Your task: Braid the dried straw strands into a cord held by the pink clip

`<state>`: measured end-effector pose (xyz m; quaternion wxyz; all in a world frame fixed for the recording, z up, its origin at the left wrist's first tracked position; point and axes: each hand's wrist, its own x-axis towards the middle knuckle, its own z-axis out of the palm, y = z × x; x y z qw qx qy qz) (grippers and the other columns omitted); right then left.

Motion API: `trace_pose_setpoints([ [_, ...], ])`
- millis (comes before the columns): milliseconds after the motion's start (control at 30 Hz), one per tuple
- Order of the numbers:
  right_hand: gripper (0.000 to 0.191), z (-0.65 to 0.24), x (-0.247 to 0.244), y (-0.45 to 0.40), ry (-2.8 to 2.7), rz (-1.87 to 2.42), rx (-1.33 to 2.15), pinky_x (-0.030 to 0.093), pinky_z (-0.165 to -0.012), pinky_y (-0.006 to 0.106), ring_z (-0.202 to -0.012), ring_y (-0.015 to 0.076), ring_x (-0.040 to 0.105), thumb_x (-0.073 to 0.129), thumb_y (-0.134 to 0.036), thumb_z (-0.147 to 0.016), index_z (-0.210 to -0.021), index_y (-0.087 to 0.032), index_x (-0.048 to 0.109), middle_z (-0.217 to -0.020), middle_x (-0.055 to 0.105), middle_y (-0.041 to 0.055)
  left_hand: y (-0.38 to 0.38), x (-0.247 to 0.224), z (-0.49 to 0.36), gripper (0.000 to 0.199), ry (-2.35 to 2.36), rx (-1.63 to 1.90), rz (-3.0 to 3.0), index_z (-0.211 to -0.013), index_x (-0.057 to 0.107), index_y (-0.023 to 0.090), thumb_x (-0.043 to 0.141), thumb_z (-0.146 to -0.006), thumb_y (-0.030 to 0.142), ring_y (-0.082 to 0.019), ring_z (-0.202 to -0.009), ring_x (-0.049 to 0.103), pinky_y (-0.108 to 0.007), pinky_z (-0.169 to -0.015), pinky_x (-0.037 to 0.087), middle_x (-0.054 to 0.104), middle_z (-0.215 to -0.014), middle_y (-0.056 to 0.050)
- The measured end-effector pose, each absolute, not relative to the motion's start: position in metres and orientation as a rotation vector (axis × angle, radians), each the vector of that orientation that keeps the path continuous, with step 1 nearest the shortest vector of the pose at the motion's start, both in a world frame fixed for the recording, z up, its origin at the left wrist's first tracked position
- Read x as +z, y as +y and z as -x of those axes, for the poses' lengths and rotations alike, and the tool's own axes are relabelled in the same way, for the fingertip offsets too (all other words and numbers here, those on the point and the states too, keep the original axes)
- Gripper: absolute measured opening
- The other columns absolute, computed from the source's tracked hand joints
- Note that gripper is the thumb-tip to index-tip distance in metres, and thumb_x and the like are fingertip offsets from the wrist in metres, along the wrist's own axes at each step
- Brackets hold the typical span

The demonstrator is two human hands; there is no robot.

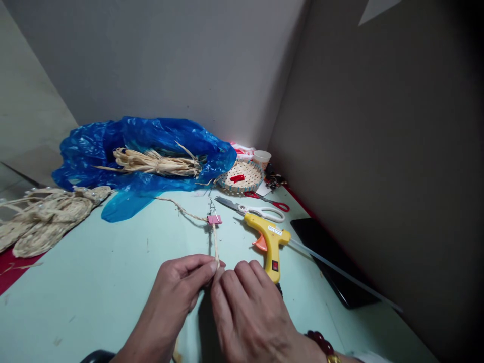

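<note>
A thin straw-coloured cord (pixel 215 241) runs toward me from a pink binder clip (pixel 215 220), which grips it on the table. Beyond the clip, more of the cord curves away to the left. My left hand (pixel 177 282) pinches the near end of the cord between thumb and forefinger. Close beside it, my right hand (pixel 249 307) is closed with knuckles up, its fingertips meeting the cord at the left thumb. The strands under the right fingers are mostly hidden.
A yellow glue gun (pixel 270 239) with a long glue stick lies to the right, by white-handled scissors (pixel 260 212) and red-handled scissors (pixel 274 202). Behind are a blue plastic bag (pixel 94 151), a straw bundle (pixel 155 162) and a round basket (pixel 249 181). Woven straw slippers (pixel 53 222) sit left; a black tablet (pixel 340 272) lies right.
</note>
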<state>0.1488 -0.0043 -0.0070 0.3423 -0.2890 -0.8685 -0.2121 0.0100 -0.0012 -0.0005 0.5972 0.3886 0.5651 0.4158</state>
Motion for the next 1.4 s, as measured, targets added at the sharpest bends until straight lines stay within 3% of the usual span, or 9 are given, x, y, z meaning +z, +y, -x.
trace_pose_setpoints([
  [133, 0.022, -0.150, -0.010, -0.005, -2.285, 0.756, -0.553, 0.028, -0.058, 0.035, -0.060, 0.0193, 0.040, 0.041, -0.008, -0.082, -0.081, -0.010, 0.062, -0.064, 0.052, 0.0085, -0.004, -0.005, -0.008, 0.027, 1.296, 0.941, -0.953, -0.072, 0.067, 0.016, 0.064, -0.078, 0.043, -0.007, -0.049, 0.024, -0.020, -0.044, 0.018, 0.044, -0.054, 0.006],
  [300, 0.023, -0.153, -0.006, -0.004, -2.308, 0.708, -0.470, 0.030, -0.057, 0.035, -0.060, 0.0194, 0.042, 0.041, -0.009, -0.084, -0.078, -0.010, 0.064, -0.064, 0.055, 0.0085, -0.002, -0.005, -0.005, 0.024, 1.283, 0.944, -0.910, -0.080, 0.070, 0.015, 0.070, -0.073, 0.038, -0.006, -0.047, 0.025, -0.018, -0.043, 0.019, 0.049, -0.055, 0.006],
  [433, 0.019, -0.162, 0.013, 0.002, -2.292, 0.929, 0.225, 0.038, -0.065, 0.032, -0.069, 0.0174, 0.051, 0.049, -0.022, -0.090, -0.087, -0.014, 0.066, -0.073, 0.060, 0.0049, -0.002, 0.003, -0.004, 0.014, 1.268, 1.015, -0.897, -0.077, 0.072, 0.016, 0.069, -0.074, 0.030, -0.006, -0.047, 0.033, -0.017, -0.045, 0.027, 0.056, -0.056, 0.005],
  [567, 0.016, -0.165, 0.023, 0.016, -1.966, 1.165, 0.906, 0.042, -0.075, 0.029, -0.081, 0.0153, 0.058, 0.056, -0.031, -0.090, -0.097, -0.019, 0.064, -0.086, 0.065, 0.0025, -0.003, 0.009, -0.004, 0.019, 1.294, 1.019, -0.907, -0.083, 0.071, 0.016, 0.067, -0.076, 0.033, -0.011, -0.056, 0.050, -0.019, -0.055, 0.038, 0.062, -0.058, 0.002],
  [700, 0.026, -0.158, 0.014, 0.023, -1.742, 0.947, 1.613, 0.044, -0.069, 0.025, -0.074, 0.0142, 0.059, 0.054, -0.041, -0.091, -0.091, -0.016, 0.060, -0.078, 0.065, 0.0020, -0.001, 0.008, -0.002, 0.019, 1.266, 1.024, -0.984, -0.085, 0.069, 0.015, 0.067, -0.075, 0.031, -0.014, -0.061, 0.057, -0.024, -0.060, 0.043, 0.065, -0.061, 0.000],
  [767, 0.029, -0.154, 0.010, 0.023, -1.619, 0.859, 1.777, 0.043, -0.066, 0.023, -0.069, 0.0120, 0.056, 0.055, -0.043, -0.090, -0.088, -0.015, 0.059, -0.074, 0.062, 0.0019, 0.000, 0.007, 0.000, 0.021, 1.279, 1.013, -1.047, -0.086, 0.068, 0.015, 0.065, -0.076, 0.033, -0.015, -0.058, 0.056, -0.025, -0.060, 0.044, 0.064, -0.059, 0.001],
  [1000, 0.028, -0.153, 0.008, 0.020, -1.582, 0.978, 1.728, 0.031, -0.049, 0.018, -0.053, 0.0070, 0.037, 0.050, -0.036, -0.092, -0.081, -0.013, 0.062, -0.073, 0.059, 0.0015, -0.002, 0.009, -0.002, 0.030, 1.356, 1.057, -1.078, -0.100, 0.053, 0.017, 0.061, -0.077, 0.034, -0.011, -0.049, 0.050, -0.022, -0.048, 0.038, 0.061, -0.057, 0.003],
  [1167, 0.031, -0.152, 0.006, 0.022, -1.661, 0.959, 1.494, 0.040, -0.065, 0.022, -0.065, 0.0114, 0.051, 0.052, -0.033, -0.090, -0.070, -0.014, 0.067, -0.068, 0.062, 0.0016, -0.007, 0.010, -0.010, 0.023, 1.399, 1.128, -1.122, -0.099, 0.044, 0.024, 0.056, -0.081, 0.033, -0.011, -0.050, 0.047, -0.021, -0.049, 0.036, 0.059, -0.057, 0.007],
  [1400, 0.025, -0.151, 0.000, 0.021, -1.599, 1.014, 1.463, 0.040, -0.061, 0.023, -0.063, 0.0124, 0.054, 0.057, -0.027, -0.086, -0.071, -0.013, 0.070, -0.067, 0.066, 0.0028, -0.010, 0.009, -0.009, 0.018, 1.372, 1.048, -1.198, -0.100, 0.042, 0.026, 0.050, -0.086, 0.034, -0.013, -0.057, 0.050, -0.024, -0.057, 0.038, 0.059, -0.062, 0.007],
])
